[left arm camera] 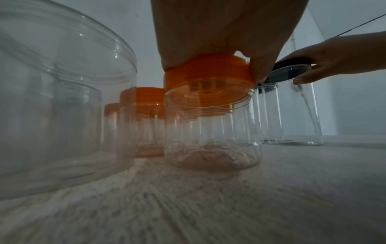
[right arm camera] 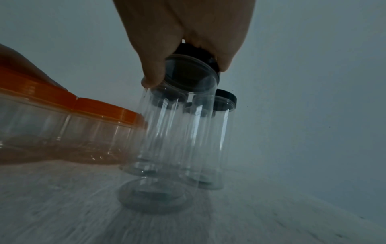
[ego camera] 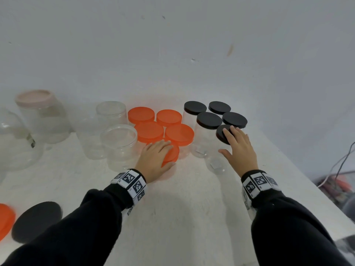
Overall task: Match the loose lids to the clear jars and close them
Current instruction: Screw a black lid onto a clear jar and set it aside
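My left hand (ego camera: 155,160) lies over an orange lid (ego camera: 172,153) on a short clear jar. In the left wrist view the palm (left arm camera: 208,33) covers the orange lid (left arm camera: 208,74), the thumb curls down its side, and the lid sits on the jar (left arm camera: 211,135). My right hand (ego camera: 240,148) grips a black lid (ego camera: 221,134) on top of a tall clear jar (ego camera: 215,164). The right wrist view shows thumb and fingers (right arm camera: 183,24) pinching the black lid (right arm camera: 185,50), with the tall jar (right arm camera: 167,140) leaning a little.
Behind stand several orange-lidded jars (ego camera: 149,129) and several black-lidded jars (ego camera: 209,120). Two open clear jars (ego camera: 119,139) and a large pink-lidded jar (ego camera: 38,96) are to the left. A loose black lid (ego camera: 36,221) and a loose orange lid (ego camera: 5,219) lie near left. Cables (ego camera: 342,166) hang beyond the right table edge.
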Motion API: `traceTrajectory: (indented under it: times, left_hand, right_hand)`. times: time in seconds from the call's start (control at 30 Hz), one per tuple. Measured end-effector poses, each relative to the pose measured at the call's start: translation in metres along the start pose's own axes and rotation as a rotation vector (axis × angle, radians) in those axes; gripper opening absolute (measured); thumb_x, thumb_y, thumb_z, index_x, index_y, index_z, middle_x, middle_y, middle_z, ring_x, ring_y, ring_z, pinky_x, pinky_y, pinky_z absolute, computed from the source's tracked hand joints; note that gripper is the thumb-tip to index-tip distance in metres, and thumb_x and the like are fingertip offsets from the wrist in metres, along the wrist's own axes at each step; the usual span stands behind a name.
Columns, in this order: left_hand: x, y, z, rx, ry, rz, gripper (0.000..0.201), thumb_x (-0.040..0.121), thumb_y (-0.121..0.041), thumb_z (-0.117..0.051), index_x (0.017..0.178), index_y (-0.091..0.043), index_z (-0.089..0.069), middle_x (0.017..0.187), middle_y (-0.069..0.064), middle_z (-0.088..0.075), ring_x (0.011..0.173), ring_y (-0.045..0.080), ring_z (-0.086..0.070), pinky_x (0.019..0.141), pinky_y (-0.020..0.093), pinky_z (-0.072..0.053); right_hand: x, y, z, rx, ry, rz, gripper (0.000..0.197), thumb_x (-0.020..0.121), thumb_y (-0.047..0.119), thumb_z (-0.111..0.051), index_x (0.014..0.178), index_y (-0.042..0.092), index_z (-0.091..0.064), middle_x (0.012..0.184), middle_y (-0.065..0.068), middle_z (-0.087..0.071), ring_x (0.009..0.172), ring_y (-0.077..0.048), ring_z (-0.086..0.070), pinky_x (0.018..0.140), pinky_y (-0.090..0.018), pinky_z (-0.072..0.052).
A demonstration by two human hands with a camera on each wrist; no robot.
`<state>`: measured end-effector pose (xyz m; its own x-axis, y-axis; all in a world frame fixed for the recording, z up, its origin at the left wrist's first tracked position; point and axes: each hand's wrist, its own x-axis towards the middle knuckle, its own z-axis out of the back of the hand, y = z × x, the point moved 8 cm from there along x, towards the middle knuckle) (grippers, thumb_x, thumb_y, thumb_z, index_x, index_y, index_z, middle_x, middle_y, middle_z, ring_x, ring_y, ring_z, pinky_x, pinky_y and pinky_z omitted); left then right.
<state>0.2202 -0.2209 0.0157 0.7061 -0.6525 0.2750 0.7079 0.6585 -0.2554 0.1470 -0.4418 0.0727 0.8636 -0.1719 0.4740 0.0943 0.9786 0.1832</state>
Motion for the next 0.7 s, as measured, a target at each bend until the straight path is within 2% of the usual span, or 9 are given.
traceTrajectory:
  times: [0.27, 0.3, 0.37, 0.43, 0.5, 0.6, 0.7]
  left_hand:
    - [-0.002, -0.002, 0.000, 0.009, 0.025, 0.001, 0.085, 0.074, -0.063, -0.010, 0.141, -0.018, -0.037, 0.151, -0.002, -0.030, 0.141, 0.017, -0.021, 0.114, 0.040, -0.009]
    - [-0.002, -0.002, 0.000, 0.005, 0.028, 0.003, 0.082, 0.076, -0.063, -0.013, 0.141, -0.018, -0.036, 0.151, -0.002, -0.029, 0.141, 0.017, -0.020, 0.114, 0.040, -0.008]
    - [-0.001, -0.002, 0.001, 0.004, 0.048, 0.015, 0.068, 0.087, -0.058, -0.029, 0.142, -0.019, -0.033, 0.152, -0.003, -0.025, 0.142, 0.016, -0.015, 0.115, 0.039, -0.004]
    - [-0.002, -0.003, 0.003, -0.022, 0.069, 0.020, 0.057, 0.093, -0.045, -0.044, 0.142, -0.019, -0.032, 0.153, -0.003, -0.022, 0.143, 0.015, -0.009, 0.115, 0.039, 0.000]
    - [-0.007, -0.005, 0.009, -0.103, 0.045, 0.000, 0.056, 0.092, -0.045, -0.047, 0.140, -0.017, -0.037, 0.152, -0.002, -0.025, 0.143, 0.015, -0.009, 0.115, 0.038, 0.001]
    - [-0.028, -0.005, 0.028, -0.249, -0.080, -0.086, 0.066, 0.084, -0.056, -0.036, 0.130, -0.011, -0.050, 0.141, 0.002, -0.042, 0.136, 0.015, -0.026, 0.112, 0.025, -0.010]
    - [-0.061, 0.012, 0.045, -0.315, -0.144, -0.092, 0.058, 0.084, -0.054, -0.040, 0.121, -0.012, -0.057, 0.127, -0.004, -0.051, 0.122, 0.001, -0.032, 0.104, 0.008, -0.016]
  right_hand:
    - [0.004, -0.001, 0.000, -0.063, 0.031, -0.044, 0.062, 0.080, 0.022, -0.073, 0.134, 0.007, -0.048, 0.141, -0.018, -0.043, 0.132, -0.036, -0.037, 0.107, -0.047, -0.032]
    - [0.006, 0.000, 0.001, -0.083, 0.046, -0.049, 0.061, 0.081, 0.023, -0.072, 0.134, 0.007, -0.047, 0.141, -0.017, -0.043, 0.131, -0.035, -0.038, 0.107, -0.045, -0.031]
    - [0.010, 0.002, 0.004, -0.131, 0.069, -0.056, 0.059, 0.081, 0.025, -0.071, 0.132, 0.008, -0.047, 0.138, -0.016, -0.044, 0.127, -0.033, -0.041, 0.107, -0.043, -0.030]
    - [0.013, 0.005, 0.005, -0.208, 0.109, -0.076, 0.059, 0.082, 0.029, -0.070, 0.132, 0.010, -0.045, 0.137, -0.013, -0.043, 0.126, -0.031, -0.040, 0.110, -0.046, -0.023]
    - [0.014, 0.009, 0.008, -0.267, 0.113, -0.100, 0.061, 0.079, 0.032, -0.072, 0.129, 0.010, -0.046, 0.135, -0.014, -0.043, 0.127, -0.033, -0.039, 0.109, -0.052, -0.022]
    - [0.014, 0.032, 0.019, -0.209, -0.029, -0.032, 0.056, 0.070, 0.026, -0.079, 0.116, 0.003, -0.056, 0.125, -0.022, -0.051, 0.118, -0.042, -0.047, 0.100, -0.058, -0.034]
    - [0.009, 0.075, 0.020, -0.080, -0.122, 0.112, 0.050, 0.067, 0.017, -0.080, 0.109, -0.001, -0.059, 0.116, -0.023, -0.056, 0.109, -0.043, -0.054, 0.093, -0.056, -0.043]
